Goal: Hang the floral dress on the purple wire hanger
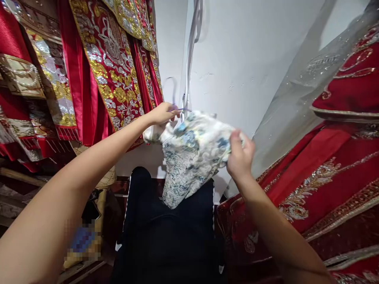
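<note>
A white garment with blue and pale yellow print (189, 157) hangs in front of me on a thin purple hanger (181, 109). My left hand (164, 113) grips the hanger and the garment's top at its left shoulder. My right hand (239, 156) pinches the garment's right edge between thumb and fingers, pulling it sideways. The lower part of the garment droops down over a black garment (168, 232) with white side stripes.
Red robes with gold and silver embroidery (112, 67) hang at the left. More red embroidered gowns (334, 177) and a sheer sequinned veil (299, 102) fill the right. A white wall (242, 59) lies behind, with white cords (189, 51) hanging down it.
</note>
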`<control>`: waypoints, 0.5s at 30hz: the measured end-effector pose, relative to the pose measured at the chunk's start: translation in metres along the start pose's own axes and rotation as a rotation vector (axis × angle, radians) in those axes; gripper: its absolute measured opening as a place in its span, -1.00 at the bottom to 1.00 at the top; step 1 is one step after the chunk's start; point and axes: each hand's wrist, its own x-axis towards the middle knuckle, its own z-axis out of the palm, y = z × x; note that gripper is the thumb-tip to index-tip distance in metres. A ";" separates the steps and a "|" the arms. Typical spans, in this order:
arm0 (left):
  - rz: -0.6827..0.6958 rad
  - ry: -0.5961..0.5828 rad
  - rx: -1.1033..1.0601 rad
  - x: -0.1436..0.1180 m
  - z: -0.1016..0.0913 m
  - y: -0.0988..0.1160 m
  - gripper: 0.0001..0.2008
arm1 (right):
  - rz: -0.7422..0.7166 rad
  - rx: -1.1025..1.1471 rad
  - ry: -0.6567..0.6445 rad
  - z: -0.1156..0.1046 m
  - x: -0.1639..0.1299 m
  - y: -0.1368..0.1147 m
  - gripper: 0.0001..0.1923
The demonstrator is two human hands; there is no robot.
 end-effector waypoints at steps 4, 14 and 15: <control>0.059 -0.018 -0.152 -0.023 0.002 -0.006 -0.39 | -0.029 0.008 -1.041 -0.003 -0.015 -0.044 -0.29; -0.016 0.149 -0.635 -0.050 0.038 0.060 -0.20 | -0.376 -0.649 -0.587 0.079 0.008 0.065 0.30; -0.038 0.159 -0.641 -0.051 0.039 0.070 -0.22 | -0.417 -0.653 -0.554 0.089 0.008 0.071 0.31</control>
